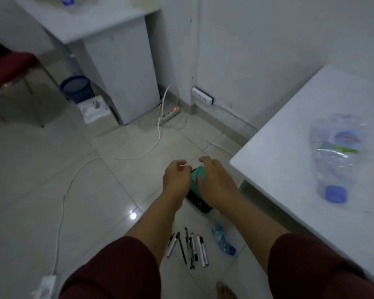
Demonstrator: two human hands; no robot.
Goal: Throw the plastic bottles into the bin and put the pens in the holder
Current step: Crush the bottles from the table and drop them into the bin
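Observation:
My left hand [175,178] and my right hand [216,180] close from both sides on a green crumpled object [197,176], which looks like a squashed plastic bottle. They hold it right above a dark bin [200,205] on the floor, mostly hidden by my wrists. Several pens [189,248] lie side by side on the tiles nearer to me. A small crushed clear bottle with a blue cap [224,240] lies to their right. On the white table [289,169] at the right lies a larger crushed clear bottle [333,156], also blue-capped.
A white cable [108,157] snakes across the floor from a power strip [171,114] by the wall. A blue mesh basket [77,88] stands beside a white desk [121,67] at the back left. A red chair [8,67] is at far left. My bare foot [225,291] shows below.

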